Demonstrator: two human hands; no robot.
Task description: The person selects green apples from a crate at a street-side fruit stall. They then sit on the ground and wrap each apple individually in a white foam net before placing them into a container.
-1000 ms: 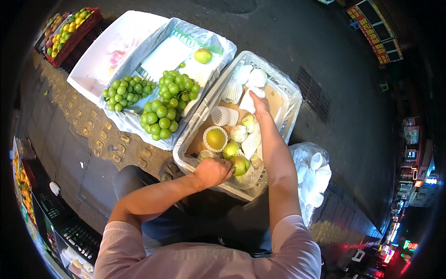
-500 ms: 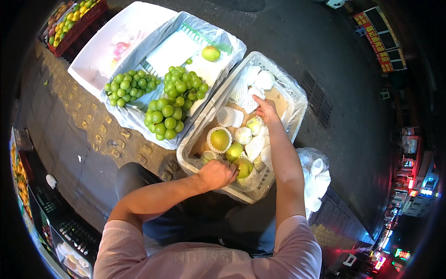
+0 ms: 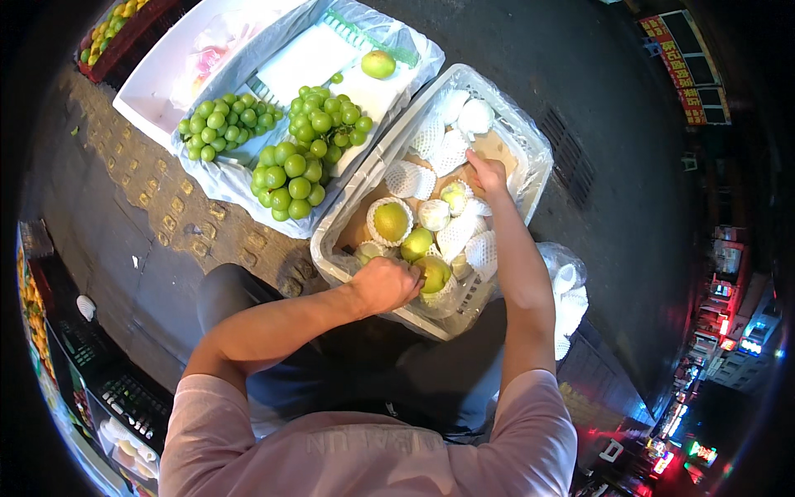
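A pale plastic crate [image 3: 331, 234], lined with clear film, stands between my knees. It holds several round yellow-green fruits, some in white foam net sleeves. My left hand [image 3: 384, 287] is closed at the crate's near edge, against a yellow-green fruit [image 3: 433, 272]; what its curled fingers grip is hidden. Over the crate's right side, my right hand [image 3: 487, 175] has its index finger stretched and thumb apart, the fingertip close to a white foam net sleeve [image 3: 450, 152]. Touching cannot be told. Another fruit [image 3: 392, 222] sits in a foam collar, left of the middle.
Left of the crate, a film-lined box [image 3: 399, 91] holds green grapes [image 3: 289, 176] and one yellow-green fruit [image 3: 378, 65]. A white bin [image 3: 149, 99] adjoins it. Right of my knee lies a clear bag of foam sleeves [image 3: 568, 300]. A floor grate [image 3: 568, 157] lies beyond.
My right hand has moved slightly right and away from me over the foam sleeves. My left hand keeps its place by the fruit. The whole view has shifted a little.
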